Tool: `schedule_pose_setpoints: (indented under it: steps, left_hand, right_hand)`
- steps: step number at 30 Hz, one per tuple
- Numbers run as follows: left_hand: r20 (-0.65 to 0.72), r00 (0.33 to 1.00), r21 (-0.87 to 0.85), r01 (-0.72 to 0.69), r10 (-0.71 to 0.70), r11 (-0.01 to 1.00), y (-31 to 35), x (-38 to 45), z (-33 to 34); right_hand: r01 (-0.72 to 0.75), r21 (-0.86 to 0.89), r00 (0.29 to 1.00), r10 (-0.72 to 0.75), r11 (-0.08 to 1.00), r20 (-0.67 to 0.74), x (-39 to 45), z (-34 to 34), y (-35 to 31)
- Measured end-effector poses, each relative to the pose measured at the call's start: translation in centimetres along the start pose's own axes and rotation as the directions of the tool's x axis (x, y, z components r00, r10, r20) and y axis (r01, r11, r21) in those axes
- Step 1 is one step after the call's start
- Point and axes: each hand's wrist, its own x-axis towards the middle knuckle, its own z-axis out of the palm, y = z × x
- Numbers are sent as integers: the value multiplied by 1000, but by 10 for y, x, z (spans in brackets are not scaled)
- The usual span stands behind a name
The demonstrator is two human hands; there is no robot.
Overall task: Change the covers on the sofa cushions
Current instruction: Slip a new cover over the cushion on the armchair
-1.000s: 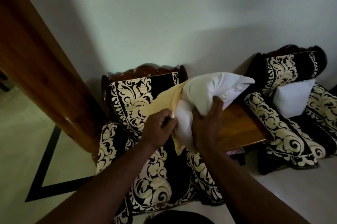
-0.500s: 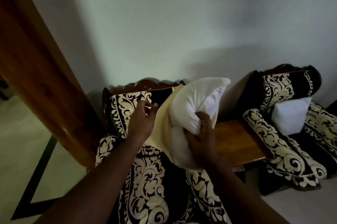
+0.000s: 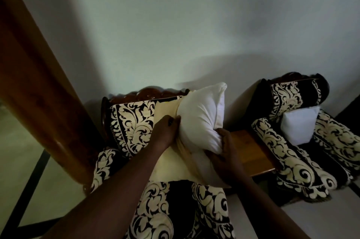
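Hands occupy centre frame above a black armchair with cream floral upholstery [image 3: 134, 127]. Left hand [image 3: 165, 133] grasps the edge of a pale yellow fabric cushion cover [image 3: 171, 166], fingers curled at its opening. Right hand [image 3: 224, 153] clenches the lower end of a plump white cushion insert [image 3: 200, 120], which is partly inside the cover, upper half exposed and tilted right. Brown wooden side table [image 3: 251, 153] stands just beside. Second white square cushion [image 3: 299, 125] rests on a matching patterned chair [image 3: 288, 161], well apart to the right.
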Motion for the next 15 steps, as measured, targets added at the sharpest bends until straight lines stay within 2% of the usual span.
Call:
schedule_pose_setpoints:
  steps: [3,6,7,9,12,13,15]
  left_hand:
    - [92,993,-108,88,-78,990,-10,2,13]
    - [46,988,-365,155,-149,918,-20,-13,24]
    - [52,975,-490,212,-215,845,-19,-19,26]
    - [129,940,-676,317,-316,665,-15,-28,25]
    - [273,907,-785,403,-321,471,7,-40,18]
    - [309,902,-788,420,-301,450,14,-43,17]
    - [313,910,-720,414,-273,557,14,-49,15]
  right_hand:
    - [-35,-11,998,35,999,55,-6,-6,6]
    - [-119,-36,969,124,992,214,-8,-22,14]
    - [-164,-44,949,169,986,267,-5,-29,19]
    - [-320,-20,908,312,947,281,4,-43,27]
    - [-483,156,865,441,862,239,20,-47,20]
    - [-499,183,862,464,847,205,24,-42,14]
    - [-530,198,848,513,825,133,30,-31,12]
